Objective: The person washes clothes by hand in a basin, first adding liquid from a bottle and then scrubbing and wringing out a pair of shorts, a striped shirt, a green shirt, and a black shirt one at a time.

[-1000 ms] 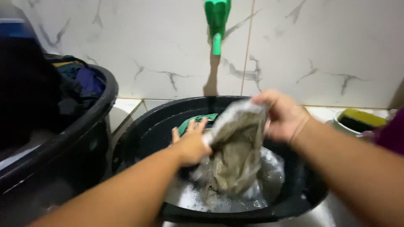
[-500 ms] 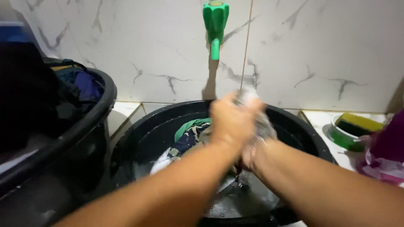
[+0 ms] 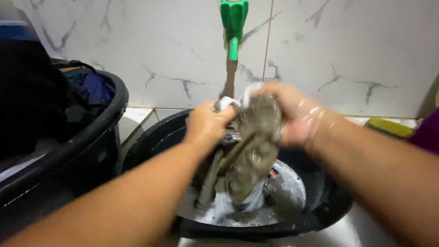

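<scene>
A wet grey-brown garment (image 3: 249, 155) hangs over the black wash basin (image 3: 320, 215), its lower end dipping into soapy water. My left hand (image 3: 206, 123) grips its upper left part. My right hand (image 3: 288, 116), wet and shiny, clutches the top of the cloth from the right. Both hands are held close together above the basin, just below a green tap (image 3: 234, 25) on the marble wall.
A second black tub (image 3: 98, 123) at the left holds dark and blue clothes. A yellow-green object (image 3: 386, 126) lies on the ledge at the right, next to a purple item (image 3: 427, 135). The white marble wall rises right behind the basin.
The hands have spread slightly apart and the garment now hangs lower and longer between them. The view has shifted a little downward.
</scene>
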